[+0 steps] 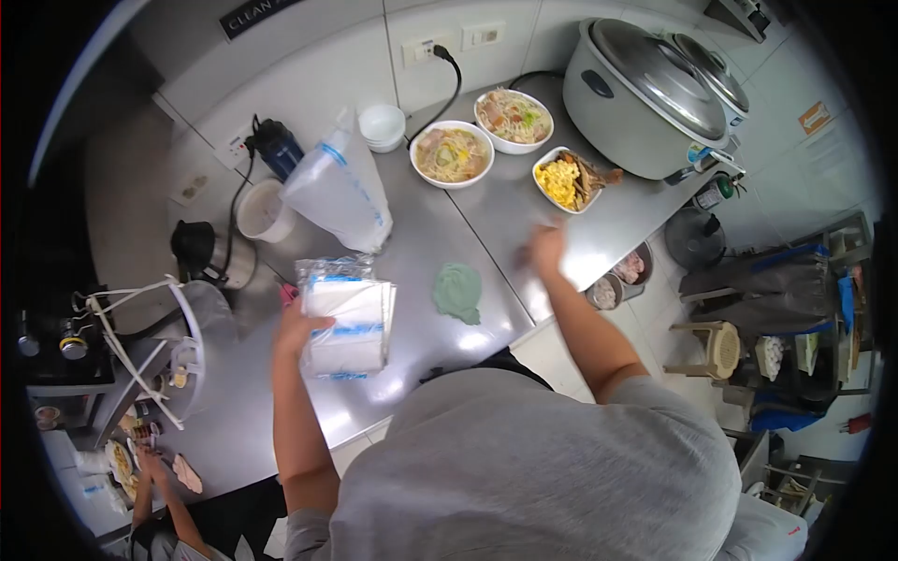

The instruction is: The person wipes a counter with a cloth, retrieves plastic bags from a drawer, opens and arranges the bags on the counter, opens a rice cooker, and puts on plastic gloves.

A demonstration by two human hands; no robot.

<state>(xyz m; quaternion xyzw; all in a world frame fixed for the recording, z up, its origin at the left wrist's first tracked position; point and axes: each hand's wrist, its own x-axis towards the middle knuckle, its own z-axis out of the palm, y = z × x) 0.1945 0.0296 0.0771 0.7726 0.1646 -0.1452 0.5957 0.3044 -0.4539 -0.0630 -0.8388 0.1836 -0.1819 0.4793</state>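
My left hand [294, 329] grips the left edge of a plastic-wrapped pack of white sheets [346, 323] with blue print, its thumb lying on top. My right hand [545, 249] is smeared by motion over the steel counter, just below a white bowl of yellow egg and brown fried pieces [569, 180]. Whether it holds anything cannot be made out. A crumpled green cloth [457, 292] lies between my hands. Behind the pack stands a large whitish plastic bag [341, 187] with a blue stripe.
Two noodle bowls [453, 155] sit near the wall, beside stacked white bowls [382, 125]. A large lidded cooker [636, 103] occupies the back right. At left are a white tub [265, 210] and a kettle [210, 252]. Another person's hands [150, 463] work at lower left.
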